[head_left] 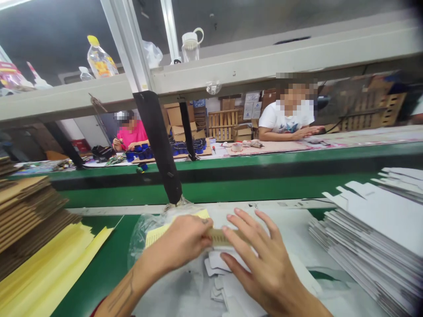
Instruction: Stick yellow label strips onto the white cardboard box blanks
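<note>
Left hand [185,242] pinches 1 tan corrugated cardboard strip [220,238]; right hand [264,264], fingers spread, steadies it. Advisable: keep strip level over the white die-cut carton blank [218,265].

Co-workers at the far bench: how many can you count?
2. A person in a pink shirt sits left of the black post; a person in a white shirt sits right of it, forearms on the bench. A sliver at the far right edge may be a third.
</note>
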